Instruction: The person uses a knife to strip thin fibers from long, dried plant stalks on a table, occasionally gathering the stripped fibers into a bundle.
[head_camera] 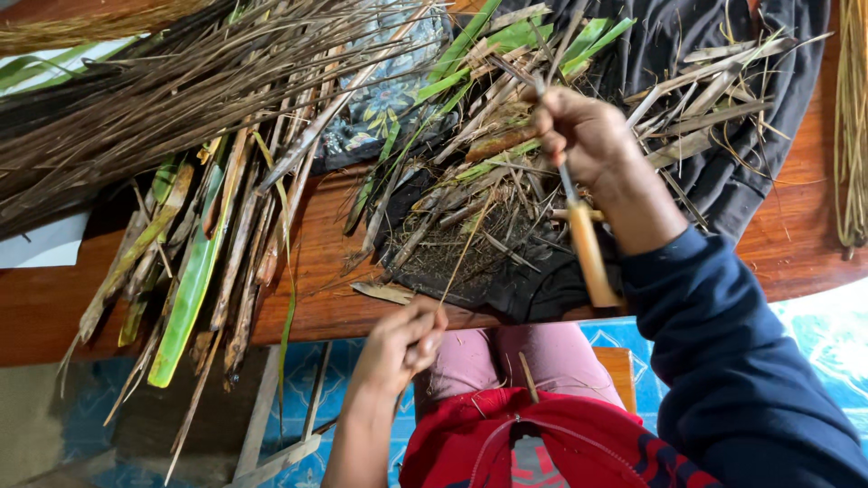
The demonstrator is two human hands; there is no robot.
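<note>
My right hand, in a dark blue sleeve, is closed around the metal part of a knife whose pale wooden handle points back toward me. It hovers over a heap of dry and green palm leaf strips lying on a dark cloth. At the near edge of the wooden table, my left hand pinches one thin straw-coloured strand that runs up into the heap. My red top and pink trousers show below.
A thick bundle of dark thin leaf ribs fills the upper left. Long green and brown leaf strips hang over the table's near edge. More pale ribs hang at the right. Blue patterned flooring and a wooden frame lie underneath.
</note>
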